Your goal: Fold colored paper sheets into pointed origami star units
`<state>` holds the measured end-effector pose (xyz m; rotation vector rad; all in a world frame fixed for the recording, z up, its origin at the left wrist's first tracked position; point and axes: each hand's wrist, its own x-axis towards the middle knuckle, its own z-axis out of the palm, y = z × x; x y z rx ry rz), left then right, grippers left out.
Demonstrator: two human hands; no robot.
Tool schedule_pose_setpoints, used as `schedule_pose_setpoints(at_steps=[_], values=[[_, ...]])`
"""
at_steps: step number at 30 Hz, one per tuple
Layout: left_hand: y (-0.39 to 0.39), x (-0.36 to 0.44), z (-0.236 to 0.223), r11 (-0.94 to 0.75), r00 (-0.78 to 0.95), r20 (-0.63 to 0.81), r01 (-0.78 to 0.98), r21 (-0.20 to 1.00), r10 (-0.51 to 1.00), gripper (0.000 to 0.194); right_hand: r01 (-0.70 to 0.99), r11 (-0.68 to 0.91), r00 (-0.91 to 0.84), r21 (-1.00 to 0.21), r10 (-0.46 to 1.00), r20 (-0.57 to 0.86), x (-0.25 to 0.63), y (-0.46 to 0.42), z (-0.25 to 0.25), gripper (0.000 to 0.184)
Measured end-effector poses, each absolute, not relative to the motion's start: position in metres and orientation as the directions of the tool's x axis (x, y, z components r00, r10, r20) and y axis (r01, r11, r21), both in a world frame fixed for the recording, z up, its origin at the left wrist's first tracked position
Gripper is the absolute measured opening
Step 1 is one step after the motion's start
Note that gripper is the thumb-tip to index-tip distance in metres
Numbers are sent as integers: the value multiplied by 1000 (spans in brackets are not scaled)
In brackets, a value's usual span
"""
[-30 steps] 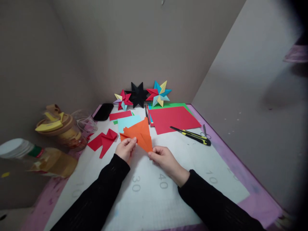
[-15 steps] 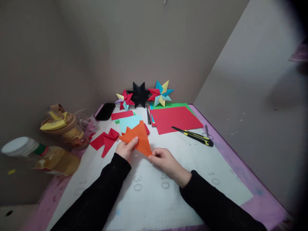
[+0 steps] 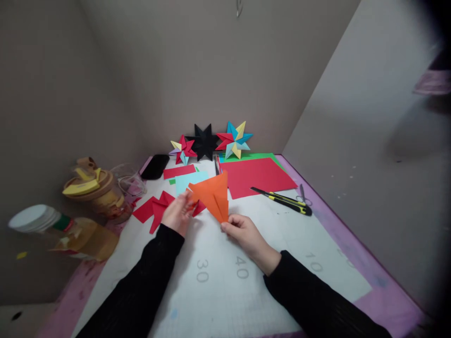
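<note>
An orange folded paper [image 3: 213, 195], wide at the top and narrowing to a point below, is held up over the table. My right hand [image 3: 246, 237] pinches its lower tip between thumb and fingers. At the paper's left side, my left hand [image 3: 177, 215] has its fingers closed around a small orange flap; they are slightly blurred and partly hide it. Behind my left hand lie red folded paper pieces [image 3: 143, 210]. A light blue paper sheet [image 3: 188, 179] and a red strip [image 3: 179, 171] lie just beyond.
Paper stars, one black [image 3: 204, 142] and two multicoloured, lean against the wall. Red sheets [image 3: 259, 176] are stacked at the back right, with a yellow-black cutter [image 3: 285, 201] and scissors [image 3: 302, 195] nearby. At left are a phone [image 3: 155, 166], a lidded cup [image 3: 105, 197] and a bottle [image 3: 86, 238].
The orange paper has turned and tilted upright, showing another side with folds. My left hand has shifted from its front face to its left edge. My right hand keeps the lower tip.
</note>
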<state>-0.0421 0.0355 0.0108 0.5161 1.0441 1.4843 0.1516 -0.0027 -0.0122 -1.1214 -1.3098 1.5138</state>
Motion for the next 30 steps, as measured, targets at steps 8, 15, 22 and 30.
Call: schedule_pose_setpoints(at_steps=[8, 15, 22, 30], values=[[3, -6, -5, 61, 83, -72, 124, 990, 994, 28, -63, -93, -318, -994, 946, -68, 147, -3, -15, 32], [24, -31, 6, 119, -265, -154, -143, 982, 952, 28, 14, -157, -340, -987, 928, -153, 147, -8, -11, 32], [41, -50, 18, -80, -429, -192, -540, 838, 883, 33, 80, -132, -319, -988, 936, -151, 145, -8, -11, 31], [2, 4, -8, 191, 48, -185, -309, 932, 982, 35, 112, -40, -303, -993, 950, -73, 144, -6, -14, 28]])
